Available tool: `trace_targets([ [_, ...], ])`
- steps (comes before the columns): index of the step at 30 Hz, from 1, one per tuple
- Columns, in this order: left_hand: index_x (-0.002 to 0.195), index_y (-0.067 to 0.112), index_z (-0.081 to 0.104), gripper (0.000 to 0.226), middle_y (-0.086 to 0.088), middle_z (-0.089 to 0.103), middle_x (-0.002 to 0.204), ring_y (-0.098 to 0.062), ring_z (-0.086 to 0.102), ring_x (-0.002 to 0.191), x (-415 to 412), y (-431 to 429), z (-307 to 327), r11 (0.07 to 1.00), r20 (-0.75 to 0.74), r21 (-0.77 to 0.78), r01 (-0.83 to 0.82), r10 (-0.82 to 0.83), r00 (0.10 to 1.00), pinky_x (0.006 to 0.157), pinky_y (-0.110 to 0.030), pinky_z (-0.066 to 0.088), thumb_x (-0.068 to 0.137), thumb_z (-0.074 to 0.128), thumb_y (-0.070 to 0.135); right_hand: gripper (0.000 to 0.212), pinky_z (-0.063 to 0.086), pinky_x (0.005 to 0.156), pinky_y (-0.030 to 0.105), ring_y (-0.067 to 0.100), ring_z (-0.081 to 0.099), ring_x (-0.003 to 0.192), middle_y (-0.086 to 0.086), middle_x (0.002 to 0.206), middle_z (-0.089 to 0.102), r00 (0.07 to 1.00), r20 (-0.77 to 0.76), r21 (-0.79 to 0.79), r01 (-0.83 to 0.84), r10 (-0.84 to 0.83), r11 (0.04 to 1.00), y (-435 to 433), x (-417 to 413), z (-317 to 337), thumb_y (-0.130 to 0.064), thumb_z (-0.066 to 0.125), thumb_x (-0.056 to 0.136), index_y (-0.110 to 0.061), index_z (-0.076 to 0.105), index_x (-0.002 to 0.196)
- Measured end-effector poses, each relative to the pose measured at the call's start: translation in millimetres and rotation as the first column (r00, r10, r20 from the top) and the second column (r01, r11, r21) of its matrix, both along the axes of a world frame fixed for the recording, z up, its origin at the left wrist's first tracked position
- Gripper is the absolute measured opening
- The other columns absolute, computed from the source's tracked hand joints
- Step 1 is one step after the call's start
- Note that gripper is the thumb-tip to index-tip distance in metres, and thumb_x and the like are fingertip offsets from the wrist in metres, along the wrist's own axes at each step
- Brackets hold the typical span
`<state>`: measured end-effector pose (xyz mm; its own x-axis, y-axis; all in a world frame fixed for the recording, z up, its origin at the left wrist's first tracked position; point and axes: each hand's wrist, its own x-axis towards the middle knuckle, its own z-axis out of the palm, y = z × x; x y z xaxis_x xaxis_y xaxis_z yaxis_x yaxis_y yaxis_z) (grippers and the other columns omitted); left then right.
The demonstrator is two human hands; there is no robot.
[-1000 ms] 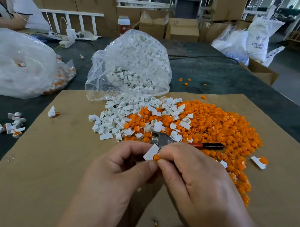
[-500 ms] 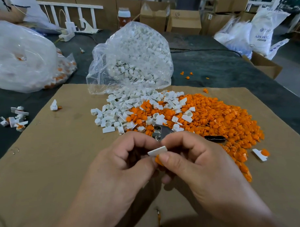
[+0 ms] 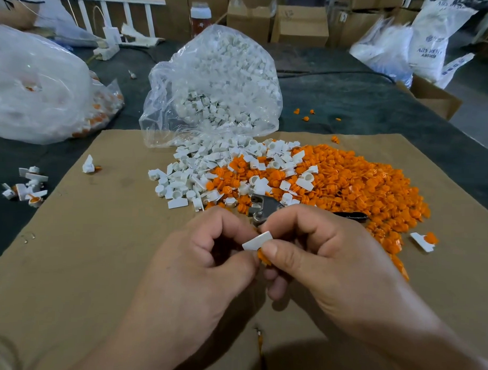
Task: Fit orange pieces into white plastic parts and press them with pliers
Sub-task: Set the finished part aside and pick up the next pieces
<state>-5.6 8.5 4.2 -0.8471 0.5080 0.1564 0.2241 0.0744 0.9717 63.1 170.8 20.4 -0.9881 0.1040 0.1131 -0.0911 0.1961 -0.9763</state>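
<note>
Hands meet low over the cardboard sheet [image 3: 83, 248]: the left hand [image 3: 206, 266] pinches one end of a single white plastic part [image 3: 257, 240], a small flat rectangular tab, and the right hand [image 3: 331, 271] pinches one orange piece [image 3: 262, 256] that touches the tab's underside. One pair of pliers [image 3: 264, 207] lies just beyond the knuckles, against the heap of orange pieces [image 3: 361, 189] and the pile of white parts [image 3: 210, 169], both too many to count. Two clear bags show: the bag of white parts [image 3: 221, 81] and a second bag [image 3: 33, 86] at the left. Two finished pieces lie apart on the cardboard, one left [image 3: 90, 164], one right [image 3: 425, 241]. A second ago the tab stood tilted with the orange piece beside it; now it lies flatter, over the piece, and the right hand hides the pliers' red handle.
</note>
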Motion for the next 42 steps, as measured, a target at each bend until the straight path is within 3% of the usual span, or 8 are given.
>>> trace_targets([
  [7,0.082,0.037,0.07,0.012,0.005,0.073,0.07,-0.018,0.069,0.065,2,1,4,0.998,-0.057,-0.053,-0.045,0.042,0.998,0.055,-0.033,0.057,0.074,0.078,0.033,0.008,0.058,0.049,0.042,0.018,0.067,0.054,0.001,0.067,0.067,0.999,0.004,0.038,0.049,-0.05,0.998,-3,1,4,-0.022,0.064,0.088,-0.029,0.068,0.088],
  [11,0.087,0.03,0.073,0.03,-0.003,0.073,0.073,-0.035,0.069,0.073,-1,-2,5,0.999,0.048,-0.013,0.037,-0.037,0.998,0.072,-0.063,0.057,0.063,0.072,0.048,0.013,0.058,0.049,0.04,0.018,0.065,0.054,0.004,0.068,0.065,0.997,-0.004,0.114,0.078,-0.078,0.99,0,4,9,-0.016,0.066,0.09,-0.029,0.068,0.088],
  [17,0.086,0.03,0.075,0.033,0.004,0.068,0.069,-0.023,0.062,0.064,-13,-10,5,0.993,-0.041,-0.095,0.074,-0.078,0.996,0.059,-0.05,0.051,0.065,0.072,0.056,0.007,0.058,0.049,0.04,0.015,0.064,0.054,0.003,0.07,0.063,0.997,0.002,0.192,0.08,-0.082,0.978,-2,5,12,-0.025,0.067,0.087,-0.031,0.067,0.089],
  [22,0.079,0.021,0.073,0.026,-0.012,0.065,0.065,-0.025,0.061,0.058,-10,-7,2,0.985,0.217,0.075,0.153,-0.166,0.962,0.059,-0.039,0.05,0.061,0.081,0.037,0.004,0.055,0.055,0.027,0.01,0.062,0.059,-0.002,0.073,0.064,0.993,-0.05,0.3,0.121,-0.111,0.946,0,5,11,-0.035,0.061,0.093,-0.035,0.065,0.091],
  [26,0.071,0.014,0.071,0.025,-0.016,0.061,0.06,-0.021,0.057,0.05,-12,-6,6,0.986,0.438,0.157,0.048,-0.114,0.892,0.045,-0.026,0.047,0.051,0.086,0.011,0.023,0.04,0.078,0.015,0.0,0.05,0.102,-0.022,0.104,0.056,0.935,-0.244,0.695,0.353,-0.256,0.627,18,4,14,-0.05,0.051,0.088,-0.039,0.06,0.106],
  [30,0.067,0.017,0.072,0.02,-0.012,0.064,0.064,-0.018,0.058,0.053,-14,-8,14,0.982,0.491,0.189,0.009,-0.103,0.865,0.043,-0.023,0.047,0.052,0.084,0.015,0.063,0.027,0.108,0.035,0.013,0.02,0.132,-0.014,0.139,0.027,0.958,0.069,0.964,0.008,-0.279,0.266,28,4,12,-0.057,0.04,0.084,-0.039,0.023,0.141],
  [34,0.067,0.018,0.073,0.014,-0.011,0.065,0.069,-0.016,0.061,0.055,-18,-10,14,0.974,0.524,0.227,-0.025,-0.1,0.846,0.042,-0.023,0.048,0.061,0.083,0.012,0.065,0.023,0.109,0.038,0.015,0.02,0.133,-0.013,0.145,0.022,0.94,0.178,0.971,-0.119,-0.29,0.208,33,8,12,-0.058,0.037,0.085,-0.042,0.007,0.14],
  [42,0.064,0.017,0.072,0.01,-0.009,0.064,0.066,-0.015,0.059,0.051,-17,-7,18,0.966,0.557,0.252,-0.053,-0.1,0.824,0.039,-0.023,0.047,0.057,0.074,0.024,0.064,0.029,0.093,0.04,0.018,0.034,0.118,-0.01,0.135,0.037,0.942,0.096,0.993,-0.067,-0.321,0.099,34,-5,6,-0.048,0.044,0.085,-0.037,0.017,0.141],
])
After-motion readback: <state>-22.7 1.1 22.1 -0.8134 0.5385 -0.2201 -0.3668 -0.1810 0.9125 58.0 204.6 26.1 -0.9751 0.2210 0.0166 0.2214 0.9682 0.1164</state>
